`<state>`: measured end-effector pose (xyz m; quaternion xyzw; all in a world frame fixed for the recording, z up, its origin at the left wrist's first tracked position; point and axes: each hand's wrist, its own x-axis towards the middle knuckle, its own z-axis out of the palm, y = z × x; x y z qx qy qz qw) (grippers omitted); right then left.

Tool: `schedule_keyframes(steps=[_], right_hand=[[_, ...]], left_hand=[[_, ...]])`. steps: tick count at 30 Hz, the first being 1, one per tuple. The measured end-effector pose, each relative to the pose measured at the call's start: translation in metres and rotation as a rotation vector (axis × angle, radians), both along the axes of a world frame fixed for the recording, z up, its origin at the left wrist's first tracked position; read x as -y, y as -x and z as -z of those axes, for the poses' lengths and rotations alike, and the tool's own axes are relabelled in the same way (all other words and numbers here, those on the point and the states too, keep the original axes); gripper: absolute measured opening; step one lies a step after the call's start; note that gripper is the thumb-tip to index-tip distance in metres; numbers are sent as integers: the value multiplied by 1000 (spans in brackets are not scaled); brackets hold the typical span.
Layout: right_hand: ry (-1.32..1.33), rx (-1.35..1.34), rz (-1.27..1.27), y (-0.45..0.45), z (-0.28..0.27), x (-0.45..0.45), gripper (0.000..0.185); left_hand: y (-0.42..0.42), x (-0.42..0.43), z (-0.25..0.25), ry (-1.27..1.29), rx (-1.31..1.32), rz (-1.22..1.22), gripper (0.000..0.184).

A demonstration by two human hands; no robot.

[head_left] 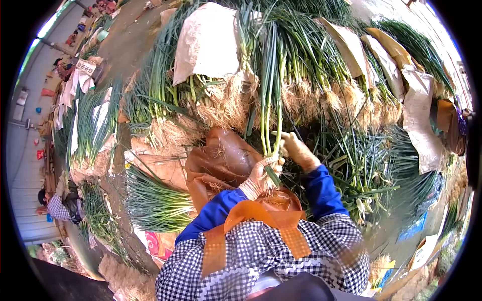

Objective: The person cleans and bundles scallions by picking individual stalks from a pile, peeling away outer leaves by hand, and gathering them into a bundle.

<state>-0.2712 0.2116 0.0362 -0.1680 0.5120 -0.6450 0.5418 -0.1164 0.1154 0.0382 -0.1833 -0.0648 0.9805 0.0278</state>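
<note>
My left hand is closed around the lower ends of a few long green onions, whose leaves point away from me. A bent green leaf hangs by its fingers. On the right side of the same stalks is my right hand, with fingers bent and touching them; its exact grip is partly hidden. Both hands are over my brown apron. Straight ahead lies a row of green onions with pale, stringy roots. Loose leaves are heaped to the right of my right hand.
A pale cloth covers part of the onion row, and more sacking lies at the right. Another onion bundle is left of my lap. Further bundles stand at the far left, where another person sits.
</note>
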Motion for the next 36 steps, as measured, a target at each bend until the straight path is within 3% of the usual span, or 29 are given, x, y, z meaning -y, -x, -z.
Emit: schedule_keyframes(steps=[2, 3, 5, 6, 7, 9, 10, 11, 12, 13, 14, 15, 16, 17, 19, 21, 23, 24, 25, 27, 29, 30, 31, 33, 35, 36], right_hand=[[78, -87, 127, -19, 8, 33, 36], [248, -339, 205, -22, 11, 50, 28], [102, 0, 293, -36, 15, 50, 21], [60, 12, 296, -39, 3, 43, 17], [-5, -66, 454, -47, 8, 44, 19], [-163, -445, 404, -55, -1, 24, 20], [-257, -757, 255, -53, -4, 9, 19], [-46, -1066, 157, -55, -10, -12, 19], [-123, -488, 96, -61, -45, -29, 20], [-232, -303, 45, -54, -33, -57, 21], [-426, -246, 98, -46, -65, -71, 21], [-468, -225, 123, -30, -42, -95, 24], [-732, -844, -114, -11, -12, -117, 32], [-978, -1291, -553, 8, 18, -139, 40], [-1079, -1254, -643, 3, -10, -105, 45], [-610, -1229, -99, -15, -35, -55, 46], [-264, -1099, 123, -30, -44, -11, 46], [-378, -1278, -17, -30, -44, 4, 44], [-492, -1452, -162, -32, -40, 15, 43], [-363, -1626, -138, -47, -28, 24, 39], [-195, -1541, -99, -54, -16, 6, 38], [-121, -1485, -202, -59, -33, -4, 41], [-78, -1318, -306, -61, -34, -24, 43], [-132, -1210, -553, -48, -48, -57, 38], [-690, -1388, -917, -25, -43, -61, 30], [-808, -1387, -765, -18, -47, -52, 31]], left_hand=[[-1, -2, -26, 89, 196, 30, 21], [-2, -2, -32, 132, 307, 46, 22], [-9, 2, -11, -2, 208, 85, 19], [-9, 2, -10, 46, 158, 47, 16], [-9, 0, -10, 90, 108, 11, 15], [-10, 0, -6, 62, 136, 5, 13], [-10, 2, 3, 141, 173, 29, 13], [-11, 4, 12, 222, 212, 46, 14], [-9, 7, 5, 188, 136, -10, 18], [-8, 12, 4, 267, 224, -69, 17], [-10, 17, 14, 231, 138, -60, 16], [-11, 22, 26, 195, 52, -54, 15], [-10, 18, 12, 260, 114, -50, 13], [-9, 13, 7, 337, 127, -63, 12], [-6, 7, 14, 543, 211, -27, 16], [-7, -2, 20, 562, 234, -78, 24], [-4, -4, 29, 847, 208, -81, 30], [-2, -4, 17, 978, 204, -20, 36], [-1, -7, 37, 1039, 161, -139, 43], [0, -2, 52, 1037, 94, -170, 46], [-7, -3, 41, 998, 267, -130, 43], [-1, 2, 45, 548, 241, -244, 40], [-4, 6, 43, 862, 281, -100, 41], [-4, 5, 43, 869, 282, -141, 49], [-5, 4, 57, 962, 189, -60, 45], [-3, 2, 60, 939, 134, -79, 45]])
